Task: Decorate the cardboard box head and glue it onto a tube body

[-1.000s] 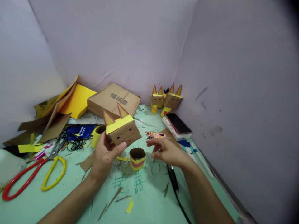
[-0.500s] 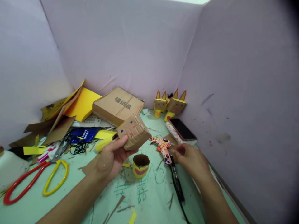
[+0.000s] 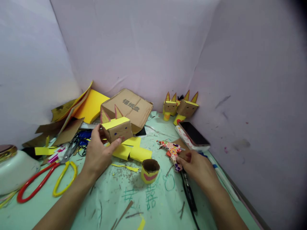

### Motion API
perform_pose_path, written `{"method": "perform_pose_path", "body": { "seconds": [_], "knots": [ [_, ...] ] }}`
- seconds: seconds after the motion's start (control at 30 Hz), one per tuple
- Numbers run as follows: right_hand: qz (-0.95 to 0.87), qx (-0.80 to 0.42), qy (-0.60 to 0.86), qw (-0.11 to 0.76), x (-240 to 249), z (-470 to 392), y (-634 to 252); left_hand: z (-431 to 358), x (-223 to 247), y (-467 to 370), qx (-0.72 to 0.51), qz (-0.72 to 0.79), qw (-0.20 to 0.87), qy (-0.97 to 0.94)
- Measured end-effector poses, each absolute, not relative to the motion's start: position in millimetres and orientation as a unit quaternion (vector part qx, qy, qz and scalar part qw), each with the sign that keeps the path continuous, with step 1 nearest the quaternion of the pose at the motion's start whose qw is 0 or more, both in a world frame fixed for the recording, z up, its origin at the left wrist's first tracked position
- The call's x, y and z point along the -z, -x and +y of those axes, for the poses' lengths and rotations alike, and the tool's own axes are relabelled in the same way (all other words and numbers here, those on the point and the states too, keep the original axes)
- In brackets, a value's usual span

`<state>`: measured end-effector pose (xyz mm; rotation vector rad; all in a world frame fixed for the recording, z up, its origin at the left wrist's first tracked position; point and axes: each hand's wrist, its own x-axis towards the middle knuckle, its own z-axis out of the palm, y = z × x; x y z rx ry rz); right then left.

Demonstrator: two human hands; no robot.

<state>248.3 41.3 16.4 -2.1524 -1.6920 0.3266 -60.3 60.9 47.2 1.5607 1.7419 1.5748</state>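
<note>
My left hand (image 3: 100,153) is closed around a small cardboard box head (image 3: 121,131). It has a yellow top, two pointed striped ears and a drawn face turned toward the right front. On the table, my right hand (image 3: 195,166) has its fingers closed at the handle of a flower-patterned glue gun (image 3: 171,149), whose nozzle points left. Between the hands stands a short yellow paper-covered tube (image 3: 150,172), upright, with its open end up and a red curved mark on its front. Yellow rolls (image 3: 140,154) lie behind that tube.
Scissors (image 3: 67,169) and a white container (image 3: 16,169) sit at left, with cardboard and yellow sheets (image 3: 87,107) behind. A cardboard box (image 3: 129,107) rests at the back. Finished eared figures (image 3: 187,108) and a phone (image 3: 194,133) are at right. A black cord (image 3: 189,195) trails forward.
My left hand has moved left and turned the box head, so its yellow top and ears now show. My right hand has come onto the glue gun's handle. The view has shifted slightly.
</note>
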Motion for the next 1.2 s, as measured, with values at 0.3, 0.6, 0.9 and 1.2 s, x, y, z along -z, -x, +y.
{"method": "perform_pose_path", "body": {
  "seconds": [0.3, 0.6, 0.9, 1.2],
  "knots": [
    [-0.623, -0.149, 0.757, 0.131, -14, 62, -242, 82, -29, 77, -0.396, 0.689, 0.039, -0.606],
    [-0.628, -0.192, 0.745, 0.115, -11, 63, -242, 75, -44, 95, -0.432, 0.709, -0.048, -0.556],
    [-0.599, -0.227, 0.749, 0.169, -6, 61, -245, 51, -34, 64, -0.437, 0.620, 0.055, -0.649],
    [-0.595, -0.236, 0.725, 0.256, 5, 54, -265, 27, -26, 28, -0.310, 0.539, 0.286, -0.729]
  ]
}}
